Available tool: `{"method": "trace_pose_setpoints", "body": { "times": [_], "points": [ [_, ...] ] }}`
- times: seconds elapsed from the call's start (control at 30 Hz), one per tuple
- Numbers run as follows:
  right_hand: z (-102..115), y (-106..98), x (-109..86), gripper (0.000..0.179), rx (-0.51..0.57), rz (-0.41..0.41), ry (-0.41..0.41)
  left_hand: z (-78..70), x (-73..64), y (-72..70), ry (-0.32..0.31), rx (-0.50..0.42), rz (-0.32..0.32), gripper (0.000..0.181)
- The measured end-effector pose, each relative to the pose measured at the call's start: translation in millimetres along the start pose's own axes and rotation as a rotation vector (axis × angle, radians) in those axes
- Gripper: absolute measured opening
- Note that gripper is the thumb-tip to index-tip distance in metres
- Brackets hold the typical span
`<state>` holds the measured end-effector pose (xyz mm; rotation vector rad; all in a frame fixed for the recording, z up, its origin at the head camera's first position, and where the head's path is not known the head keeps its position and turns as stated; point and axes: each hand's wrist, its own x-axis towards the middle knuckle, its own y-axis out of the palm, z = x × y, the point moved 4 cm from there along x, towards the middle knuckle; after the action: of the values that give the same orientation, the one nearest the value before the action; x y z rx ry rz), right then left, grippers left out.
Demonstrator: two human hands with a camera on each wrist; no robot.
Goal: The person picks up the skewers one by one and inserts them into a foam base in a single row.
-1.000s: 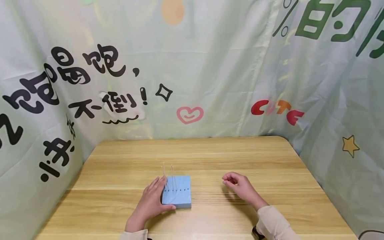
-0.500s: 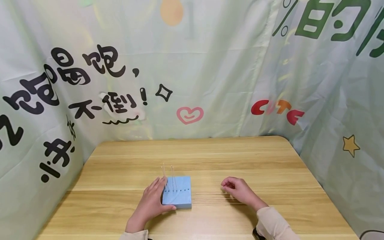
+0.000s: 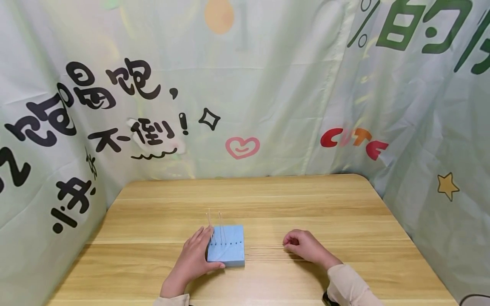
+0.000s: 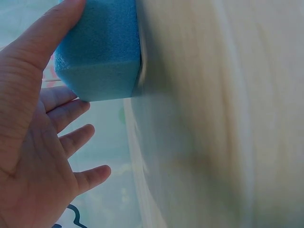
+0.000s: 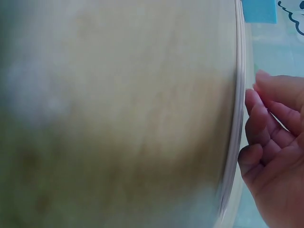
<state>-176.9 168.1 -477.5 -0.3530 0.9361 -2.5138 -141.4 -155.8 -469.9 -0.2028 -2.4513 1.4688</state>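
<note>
A blue foam block point(image 3: 232, 254) rests on the table with a row of small dark holes across its top. Several thin sticks point(image 3: 220, 225) stand in the left part of that row. My left hand point(image 3: 196, 253) grips the block, thumb along its near side and fingers at its left and far side; in the left wrist view the thumb point(image 4: 51, 29) lies against the foam. Right of the block, thin sticks point(image 3: 268, 254) lie side by side on the table. Over them is my right hand point(image 3: 306, 245), fingers curled, thumb and index tips together right by the farthest stick, holding nothing visible.
The wooden table point(image 3: 245, 199) has rounded far corners. A printed cloth curtain point(image 3: 275, 93) hangs behind it and along both sides. A dark band point(image 3: 329, 298) shows at the right wrist, under a beige sleeve.
My right hand has come down toward the lying sticks, its fingers curling and the thumb and index tips closing together. The left hand and the foam block have stayed in place.
</note>
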Motion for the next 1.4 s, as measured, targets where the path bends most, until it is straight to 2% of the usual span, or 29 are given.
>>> {"method": "trace_pose_setpoints", "body": {
  "times": [0.43,0.67,0.87,1.1,1.27,1.4],
  "points": [
    [1.5,2.2,0.2,0.014,-0.195,-0.012,-0.083,0.4,-0.1,0.8,0.002,-0.001,0.014,0.114],
    [4.9,3.1,-1.3,0.016,-0.243,-0.003,-0.102,-0.1,-0.9,0.8,0.005,0.003,0.014,0.114],
    [7.6,-1.8,-0.3,0.015,-0.219,-0.03,-0.091,-0.3,-0.9,0.7,0.003,0.001,0.012,0.114],
    [9.7,-12.6,1.3,0.013,-0.126,-0.1,-0.031,-0.6,-1.5,0.8,0.001,0.002,0.011,0.113],
    [17.0,-22.1,4.3,0.008,-0.059,-0.181,-0.023,-1.1,-1.6,0.5,0.004,0.004,0.011,0.113],
    [29.0,-31.8,7.9,0.001,-0.013,-0.277,-0.063,-1.8,-1.2,-0.2,0.007,0.0,0.01,0.112]
  ]
}}
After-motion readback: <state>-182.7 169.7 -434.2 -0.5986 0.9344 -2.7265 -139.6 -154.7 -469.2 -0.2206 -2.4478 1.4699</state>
